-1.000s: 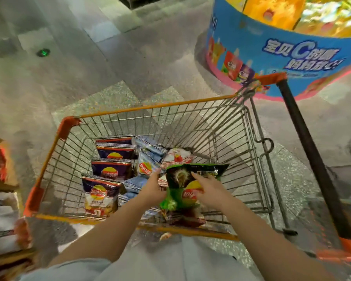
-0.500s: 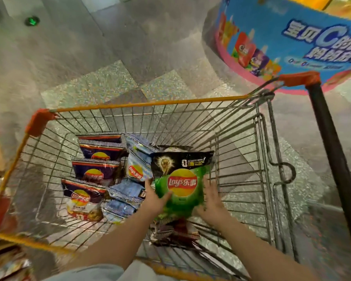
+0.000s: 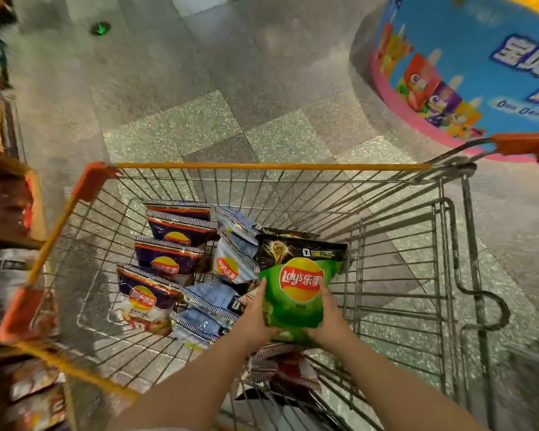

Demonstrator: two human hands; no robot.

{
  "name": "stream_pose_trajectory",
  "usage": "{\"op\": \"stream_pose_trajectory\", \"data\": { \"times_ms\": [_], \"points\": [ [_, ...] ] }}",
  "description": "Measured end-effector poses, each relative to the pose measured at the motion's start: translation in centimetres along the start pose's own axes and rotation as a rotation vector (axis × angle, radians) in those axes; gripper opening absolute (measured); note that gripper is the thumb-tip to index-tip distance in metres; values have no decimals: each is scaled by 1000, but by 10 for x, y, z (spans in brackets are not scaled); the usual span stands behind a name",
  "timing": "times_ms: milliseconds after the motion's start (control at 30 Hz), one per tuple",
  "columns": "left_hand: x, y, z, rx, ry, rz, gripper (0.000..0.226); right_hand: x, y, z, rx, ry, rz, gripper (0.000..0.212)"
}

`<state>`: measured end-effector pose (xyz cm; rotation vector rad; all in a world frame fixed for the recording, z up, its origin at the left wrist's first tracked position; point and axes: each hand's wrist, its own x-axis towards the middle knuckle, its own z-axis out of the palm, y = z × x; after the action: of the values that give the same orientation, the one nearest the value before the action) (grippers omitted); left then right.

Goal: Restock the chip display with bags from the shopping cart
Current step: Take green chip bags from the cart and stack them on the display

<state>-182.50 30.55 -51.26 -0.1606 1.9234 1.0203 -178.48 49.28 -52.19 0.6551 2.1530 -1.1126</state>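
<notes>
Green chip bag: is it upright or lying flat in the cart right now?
Upright. The green chip bag faces the camera, dark top edge up, with the left hand and right hand gripping its lower sides above the shopping cart.

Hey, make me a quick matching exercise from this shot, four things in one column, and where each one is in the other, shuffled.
Things:
1. green chip bag
2. purple chip bags
3. blue round display
4. shopping cart handle

Places:
A. far right, orange
B. left column in the cart
C. held between both hands
D. on the floor beyond the cart

Pairs: 1-C, 2-B, 3-D, 4-A
</notes>
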Motion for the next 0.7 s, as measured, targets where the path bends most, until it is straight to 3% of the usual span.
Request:
{"op": "stream_pose_trajectory", "data": {
  "times_ms": [133,300,700],
  "points": [
    [-26,20,-6,41,50,5,118,-15,-13,2,-12,23,-33,131],
    [-64,35,-20,115,217,84,115,-48,-48,-2,26,79,-164,113],
    [-223,42,-51,-334,703,357,114,-180,-183,-20,-196,230,-836,116]
  ]
}}
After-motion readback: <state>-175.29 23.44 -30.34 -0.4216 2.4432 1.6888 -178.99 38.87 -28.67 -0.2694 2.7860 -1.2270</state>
